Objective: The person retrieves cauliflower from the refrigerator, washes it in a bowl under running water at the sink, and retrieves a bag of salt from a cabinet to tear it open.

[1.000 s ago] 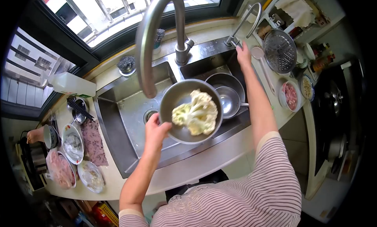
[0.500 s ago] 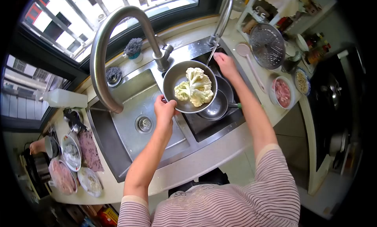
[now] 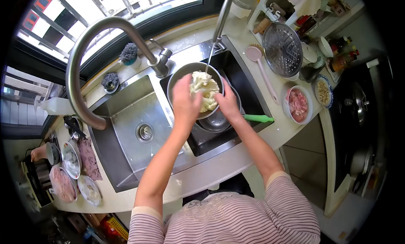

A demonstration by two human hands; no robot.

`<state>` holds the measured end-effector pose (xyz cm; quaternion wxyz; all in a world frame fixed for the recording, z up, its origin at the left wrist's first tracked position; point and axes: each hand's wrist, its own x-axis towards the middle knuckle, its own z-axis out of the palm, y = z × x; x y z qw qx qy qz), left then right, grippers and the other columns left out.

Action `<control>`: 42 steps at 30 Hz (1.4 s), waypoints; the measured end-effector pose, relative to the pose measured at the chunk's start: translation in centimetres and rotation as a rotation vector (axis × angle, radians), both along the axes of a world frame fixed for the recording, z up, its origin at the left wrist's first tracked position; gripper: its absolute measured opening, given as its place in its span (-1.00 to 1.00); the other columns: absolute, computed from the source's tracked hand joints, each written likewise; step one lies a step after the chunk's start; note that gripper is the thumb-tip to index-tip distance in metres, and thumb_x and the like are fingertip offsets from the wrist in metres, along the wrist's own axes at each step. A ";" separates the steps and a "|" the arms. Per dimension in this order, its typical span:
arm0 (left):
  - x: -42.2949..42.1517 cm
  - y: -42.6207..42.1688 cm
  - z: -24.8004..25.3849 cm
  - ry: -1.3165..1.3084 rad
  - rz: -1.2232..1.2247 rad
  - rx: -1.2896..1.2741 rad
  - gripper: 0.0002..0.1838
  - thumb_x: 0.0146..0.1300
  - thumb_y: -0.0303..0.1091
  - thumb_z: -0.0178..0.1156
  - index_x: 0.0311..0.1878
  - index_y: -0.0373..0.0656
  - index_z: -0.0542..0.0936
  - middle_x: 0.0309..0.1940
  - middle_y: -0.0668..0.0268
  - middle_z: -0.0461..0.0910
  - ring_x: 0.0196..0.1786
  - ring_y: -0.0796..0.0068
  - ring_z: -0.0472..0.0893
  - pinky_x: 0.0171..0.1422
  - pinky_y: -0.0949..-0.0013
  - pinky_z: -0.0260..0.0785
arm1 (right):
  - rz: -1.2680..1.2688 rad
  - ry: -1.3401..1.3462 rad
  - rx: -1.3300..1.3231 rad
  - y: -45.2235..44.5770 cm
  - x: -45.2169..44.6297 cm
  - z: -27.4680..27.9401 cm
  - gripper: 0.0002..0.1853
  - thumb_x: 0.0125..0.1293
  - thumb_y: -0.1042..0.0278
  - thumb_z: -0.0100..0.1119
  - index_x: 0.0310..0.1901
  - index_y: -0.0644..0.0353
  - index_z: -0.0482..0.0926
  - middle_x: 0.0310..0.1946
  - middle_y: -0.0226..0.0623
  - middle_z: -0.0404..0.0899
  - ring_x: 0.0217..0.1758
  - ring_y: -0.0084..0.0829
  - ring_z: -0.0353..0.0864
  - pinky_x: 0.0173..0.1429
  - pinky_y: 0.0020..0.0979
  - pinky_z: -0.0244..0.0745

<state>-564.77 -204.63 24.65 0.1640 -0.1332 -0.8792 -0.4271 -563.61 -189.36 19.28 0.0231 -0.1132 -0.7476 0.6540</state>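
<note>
A head of pale cauliflower (image 3: 205, 84) lies in a round metal bowl (image 3: 171, 86) over the right sink basin. Water runs into the bowl from the slim tap (image 3: 222, 18). My left hand (image 3: 185, 99), smeared by motion, is over the bowl's left side beside the cauliflower; its finger closure is unclear. At the bowl's right rim, my right hand (image 3: 229, 104) is closed, its thumb inside near the cauliflower and its fingers along the rim. Under the bowl is a dark pan (image 3: 215, 124), partly hidden, with a green handle (image 3: 258, 118).
A large curved faucet (image 3: 76, 67) arches over the left basin (image 3: 126, 138). On the right counter are a pink brush (image 3: 265, 73), a steamer plate (image 3: 282, 49), a bowl of raw meat (image 3: 298, 105) and a dish of grains (image 3: 322, 91). Plates of food (image 3: 89, 190) stand left.
My right hand has moved from the slim tap to the bowl's right side. Water now runs into the bowl. My left hand has left the lower rim and come over the bowl.
</note>
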 end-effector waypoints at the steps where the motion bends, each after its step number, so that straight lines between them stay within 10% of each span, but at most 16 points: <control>1: -0.4 1.9 -0.4 0.000 0.027 -0.084 -0.47 0.06 -0.45 0.09 0.18 -0.18 0.34 0.09 0.00 0.37 0.13 -0.01 0.38 0.17 0.07 0.25 | 0.012 0.000 0.059 0.0 0.1 1.6 -0.37 0.08 0.37 -0.04 0.27 0.20 0.22 0.07 0.02 0.46 0.16 -0.14 0.45 0.21 -0.29 0.31; 13: -5.9 4.3 -6.7 -0.561 0.299 0.491 -0.45 -0.07 -0.47 0.19 0.09 -0.28 0.37 -0.15 0.06 0.51 -0.18 0.25 0.55 -0.02 0.29 0.38 | -0.017 -0.065 0.118 4.7 -2.3 1.4 -0.38 0.08 0.40 -0.12 0.28 0.16 0.23 0.10 0.00 0.43 0.17 -0.14 0.44 0.23 -0.32 0.28; 21: -4.0 5.9 -0.5 -0.248 0.240 -0.055 -0.49 0.03 -0.59 0.03 0.14 -0.13 0.41 0.11 0.02 0.38 0.19 -0.02 0.36 0.22 0.22 0.26 | -0.007 -0.034 0.150 6.2 -3.4 0.9 -0.42 0.09 0.40 -0.15 0.24 0.08 0.29 -0.01 0.09 0.48 0.03 0.00 0.49 0.12 -0.20 0.35; 25: -3.6 3.8 0.8 0.046 -0.092 -0.694 -0.36 -0.19 -0.61 0.14 0.10 -0.01 0.46 0.28 0.21 0.27 0.37 0.06 0.17 0.35 0.14 0.16 | 0.058 -0.064 0.136 6.6 -3.5 1.2 -0.45 0.09 0.42 -0.15 0.21 0.12 0.33 -0.02 0.08 0.49 0.02 -0.02 0.50 0.11 -0.21 0.35; 32: -4.7 2.1 1.6 0.114 -0.553 -0.908 -0.48 -0.27 -0.42 0.28 -0.07 -0.14 0.52 0.22 0.28 0.33 0.43 0.20 0.09 0.39 0.18 0.08 | 0.079 -0.011 0.018 6.8 -3.6 -0.3 -0.46 0.08 0.42 -0.16 0.18 0.13 0.36 -0.03 0.06 0.51 0.06 -0.03 0.49 0.14 -0.24 0.35; 37: -5.6 2.0 -0.5 0.234 -0.496 -0.843 -0.72 -0.25 -0.34 0.26 -0.38 -0.12 0.50 -0.30 0.32 0.44 -0.15 0.36 0.44 -0.01 0.27 0.29 | 0.076 -0.072 0.083 6.8 -3.7 0.9 -0.47 0.09 0.39 -0.16 0.18 0.10 0.36 -0.03 0.04 0.51 0.05 -0.03 0.49 0.14 -0.22 0.35; 42: -5.5 1.6 -2.6 0.129 -0.387 -0.811 -0.70 -0.15 -0.36 0.21 -0.26 -0.14 0.49 -0.37 0.32 0.47 -0.26 0.33 0.47 -0.19 0.29 0.29 | 0.102 -0.143 0.179 6.6 -2.8 1.5 -0.47 0.10 0.34 -0.12 0.20 0.01 0.35 -0.05 0.01 0.52 0.02 -0.01 0.50 0.10 -0.19 0.37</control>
